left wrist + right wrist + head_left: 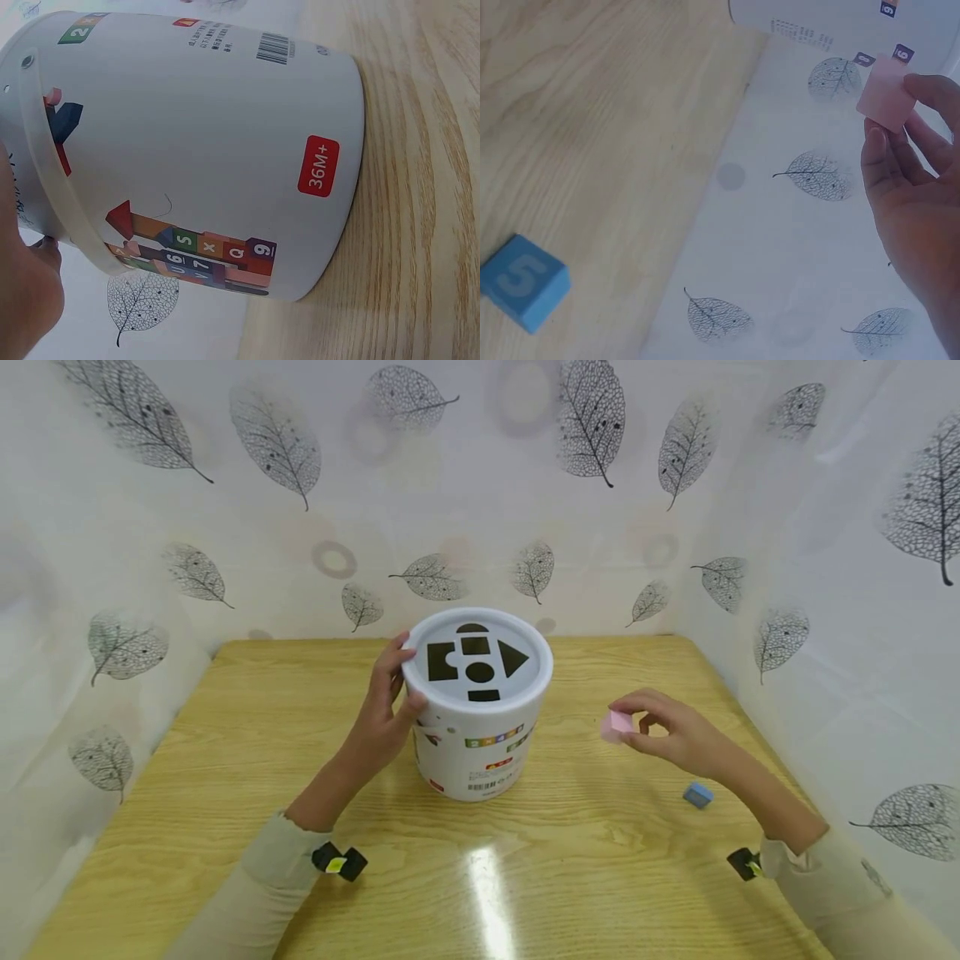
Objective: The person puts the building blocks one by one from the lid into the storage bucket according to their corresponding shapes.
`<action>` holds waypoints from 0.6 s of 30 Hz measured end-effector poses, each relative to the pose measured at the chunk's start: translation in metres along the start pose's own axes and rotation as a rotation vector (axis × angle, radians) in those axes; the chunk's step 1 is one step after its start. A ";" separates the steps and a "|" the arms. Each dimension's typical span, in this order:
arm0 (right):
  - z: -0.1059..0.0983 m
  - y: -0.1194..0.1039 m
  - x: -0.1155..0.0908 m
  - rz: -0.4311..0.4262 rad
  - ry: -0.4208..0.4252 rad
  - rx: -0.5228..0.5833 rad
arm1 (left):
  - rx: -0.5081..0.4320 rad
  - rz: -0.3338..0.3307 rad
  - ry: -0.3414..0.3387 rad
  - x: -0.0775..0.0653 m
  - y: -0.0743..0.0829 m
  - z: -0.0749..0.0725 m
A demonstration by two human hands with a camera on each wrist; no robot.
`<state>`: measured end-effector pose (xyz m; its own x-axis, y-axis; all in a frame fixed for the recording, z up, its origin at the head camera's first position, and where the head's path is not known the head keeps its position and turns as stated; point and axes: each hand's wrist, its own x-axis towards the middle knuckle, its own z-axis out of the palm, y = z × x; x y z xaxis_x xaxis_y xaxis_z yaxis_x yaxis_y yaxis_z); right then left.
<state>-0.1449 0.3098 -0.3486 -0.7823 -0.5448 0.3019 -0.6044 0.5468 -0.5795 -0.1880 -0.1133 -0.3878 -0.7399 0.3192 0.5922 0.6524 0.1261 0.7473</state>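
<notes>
A white shape-sorter bucket [480, 735] stands upright on the table, its lid [536, 652] cut with several dark holes, among them a triangle, a circle and rectangles. My left hand [382, 718] holds the bucket's left side at the rim, thumb in front and fingers reaching over the lid's edge. To the right of the bucket, my right hand [671, 732] pinches a pink block [887, 94] between thumb and fingers, above the table. A blue block [698, 795] marked with a 5 lies on the table below the right hand.
The wooden table [300, 735] is walled at the back and sides by a white, leaf-printed sheet [465, 518]. A pale handle [64, 195] hangs along the bucket's side in the left wrist view.
</notes>
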 end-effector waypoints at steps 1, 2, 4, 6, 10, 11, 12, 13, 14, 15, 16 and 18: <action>0.000 -0.002 0.004 -0.006 -0.002 -0.007 | 0.001 0.003 -0.001 0.000 0.000 0.000; -0.001 -0.005 0.008 -0.013 -0.004 -0.013 | 0.002 0.008 0.003 0.000 -0.001 0.000; -0.002 -0.008 0.015 -0.019 -0.012 -0.026 | 0.001 0.018 0.008 0.000 -0.002 -0.001; -0.005 -0.012 0.022 -0.019 -0.020 -0.033 | -0.002 0.025 0.016 0.000 -0.003 -0.001; -0.011 -0.021 0.036 -0.009 -0.024 -0.058 | -0.005 0.025 0.025 -0.001 -0.002 0.000; -0.013 -0.024 0.039 -0.011 -0.022 -0.064 | -0.005 0.023 0.026 -0.001 -0.002 0.000; -0.014 -0.026 0.042 -0.010 -0.020 -0.073 | -0.006 0.022 0.024 -0.001 -0.001 0.000; -0.016 -0.029 0.044 -0.011 -0.017 -0.082 | -0.007 0.021 0.023 -0.001 0.000 0.000; -0.018 -0.031 0.047 -0.014 -0.015 -0.088 | -0.007 0.019 0.022 0.000 0.000 0.000; -0.019 -0.033 0.049 -0.015 -0.016 -0.093 | -0.007 0.019 0.021 0.000 0.001 0.000; -0.021 -0.035 0.052 -0.021 -0.014 -0.102 | -0.006 0.018 0.021 0.000 0.001 0.000; -0.024 -0.038 0.057 -0.037 -0.018 -0.105 | -0.003 0.016 0.022 0.000 0.001 -0.001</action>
<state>-0.1700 0.2731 -0.2910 -0.7570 -0.5766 0.3074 -0.6459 0.5894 -0.4853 -0.1872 -0.1139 -0.3870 -0.7330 0.3006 0.6102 0.6634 0.1181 0.7389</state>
